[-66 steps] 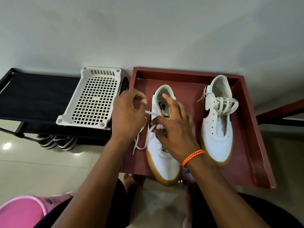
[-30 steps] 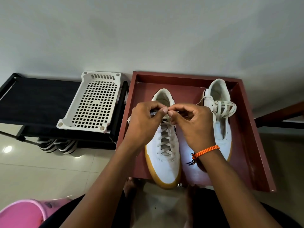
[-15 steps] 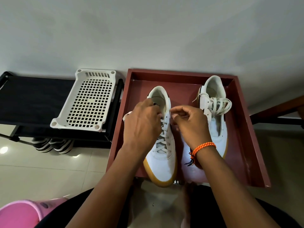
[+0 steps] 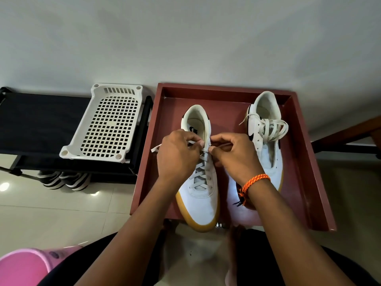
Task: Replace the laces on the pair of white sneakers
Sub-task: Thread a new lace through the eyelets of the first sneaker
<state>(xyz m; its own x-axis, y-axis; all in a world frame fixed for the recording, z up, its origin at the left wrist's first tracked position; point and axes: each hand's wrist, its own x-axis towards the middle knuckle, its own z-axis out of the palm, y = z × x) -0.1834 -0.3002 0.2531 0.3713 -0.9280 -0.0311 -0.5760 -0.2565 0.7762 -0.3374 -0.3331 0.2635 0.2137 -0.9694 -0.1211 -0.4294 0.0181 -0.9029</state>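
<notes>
Two white sneakers with gum soles stand in a dark red tray (image 4: 305,166). The left sneaker (image 4: 201,201) has its white lace (image 4: 201,172) crossed up the eyelets. My left hand (image 4: 177,157) and my right hand (image 4: 235,155) meet over its top eyelets, each pinching a lace end. One loose lace end (image 4: 155,149) sticks out left of my left hand. The right sneaker (image 4: 268,153) has a bundle of lace (image 4: 272,126) piled loosely on its tongue. An orange cord bracelet (image 4: 254,181) circles my right wrist.
A white perforated plastic basket (image 4: 107,124) lies upside down on a black shoe rack (image 4: 37,124) to the left, with striped shoes (image 4: 64,179) under it. A pink tub (image 4: 22,267) sits at the lower left on the tiled floor. A wall stands behind the tray.
Both hands came together over the left sneaker's top eyelets and now pinch the lace ends close together. The lace end at the left stays out beyond my left hand.
</notes>
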